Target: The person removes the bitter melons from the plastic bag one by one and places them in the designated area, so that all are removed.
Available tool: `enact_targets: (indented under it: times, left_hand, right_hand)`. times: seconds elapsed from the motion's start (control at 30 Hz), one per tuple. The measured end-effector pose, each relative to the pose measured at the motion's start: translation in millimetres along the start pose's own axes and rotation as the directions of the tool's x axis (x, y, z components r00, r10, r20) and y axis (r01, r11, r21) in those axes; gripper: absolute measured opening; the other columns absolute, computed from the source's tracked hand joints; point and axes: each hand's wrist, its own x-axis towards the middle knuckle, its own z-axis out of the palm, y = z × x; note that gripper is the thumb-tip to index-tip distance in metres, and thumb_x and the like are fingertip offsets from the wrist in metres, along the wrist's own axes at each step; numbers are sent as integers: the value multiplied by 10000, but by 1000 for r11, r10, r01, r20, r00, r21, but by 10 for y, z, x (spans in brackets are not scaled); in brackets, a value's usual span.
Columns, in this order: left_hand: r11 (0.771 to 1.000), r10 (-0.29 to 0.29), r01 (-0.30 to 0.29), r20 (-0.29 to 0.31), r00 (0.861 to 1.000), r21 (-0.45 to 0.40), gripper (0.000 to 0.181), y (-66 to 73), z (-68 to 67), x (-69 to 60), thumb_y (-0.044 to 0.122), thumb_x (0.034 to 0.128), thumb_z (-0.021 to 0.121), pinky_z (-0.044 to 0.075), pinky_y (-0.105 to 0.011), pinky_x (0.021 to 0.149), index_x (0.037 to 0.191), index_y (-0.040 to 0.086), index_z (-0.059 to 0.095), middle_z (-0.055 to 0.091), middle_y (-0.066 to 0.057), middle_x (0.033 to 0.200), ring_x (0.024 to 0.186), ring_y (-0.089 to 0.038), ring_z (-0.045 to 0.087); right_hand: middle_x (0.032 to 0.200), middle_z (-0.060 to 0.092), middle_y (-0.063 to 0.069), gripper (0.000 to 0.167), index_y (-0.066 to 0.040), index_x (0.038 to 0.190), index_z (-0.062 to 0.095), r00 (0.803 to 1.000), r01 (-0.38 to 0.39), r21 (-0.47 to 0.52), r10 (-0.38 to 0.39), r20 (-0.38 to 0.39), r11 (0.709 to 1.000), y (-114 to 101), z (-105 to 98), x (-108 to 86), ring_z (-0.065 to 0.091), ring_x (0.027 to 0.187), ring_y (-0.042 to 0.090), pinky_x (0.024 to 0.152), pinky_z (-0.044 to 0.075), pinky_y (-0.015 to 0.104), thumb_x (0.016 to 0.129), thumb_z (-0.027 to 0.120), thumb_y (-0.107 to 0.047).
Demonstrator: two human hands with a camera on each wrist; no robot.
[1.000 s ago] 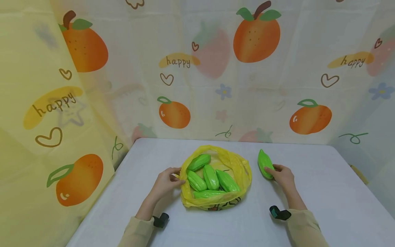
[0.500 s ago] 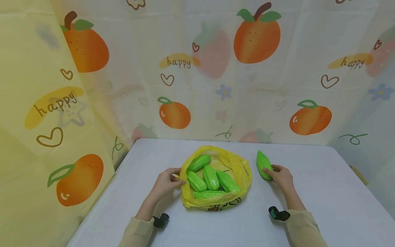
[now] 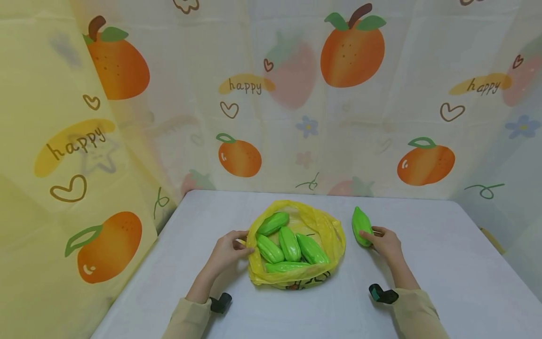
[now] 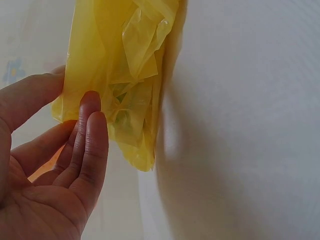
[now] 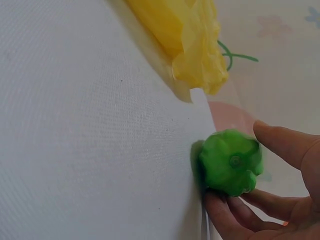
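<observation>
A yellow plastic bag (image 3: 336, 235) stands on the table with its mouth spread wide. Several bright green ridged gourds (image 3: 289, 243) lie inside it. My left hand (image 3: 230, 248) holds the left side of the bag's rim between thumb and fingers. To the right of the bag, another green ridged gourd (image 3: 361, 225) is gripped near its lower end by my right hand (image 3: 387, 243), its pointed end facing away. The right wrist view shows the round blunt end of this gourd (image 5: 232, 162), with the thumb on one side and fingers on the other.
The white tabletop (image 3: 296, 313) reaches back to a hanging cloth (image 3: 305, 155) printed with oranges. A yellow cloth side wall (image 3: 38, 226) borders the left. Dark wrist cameras (image 3: 383, 293) sit at both cuffs.
Early in this second my right hand shifts the gourd slightly left, towards the bag. Since then it has hardly moved. The left hand and the bag stay in place.
</observation>
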Motion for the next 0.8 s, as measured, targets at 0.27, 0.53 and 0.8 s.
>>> enact_targets:
  times: [0.27,0.53,0.8]
  left_hand:
    - [1000,0,0,-1,1000,-11,515,-8,4,8,211,756,802,518,-235,688,1225,90,630,640,-12,1051,767,-83,615]
    - [1000,4,-4,-3,1000,-4,520,3,5,0,220,757,801,522,-236,680,1226,78,627,641,-26,1056,769,-87,618]
    - [1000,19,-19,1,1000,5,517,-18,5,3,217,758,801,525,-234,674,1224,72,628,641,-32,1059,765,-88,623]
  right_hand:
    - [1393,394,330,816,85,1404,343,999,32,-28,-31,20,999,19,-42,-5,429,1257,439,1020,401,509,872,621,-468]
    - [1401,400,312,830,66,1421,329,998,63,-36,-63,2,997,39,-119,-53,486,1222,420,977,452,479,875,606,-494]
    - [1391,421,300,776,62,1411,350,991,127,-43,-129,-46,991,-16,-240,-159,476,1221,425,1005,408,506,894,596,-463]
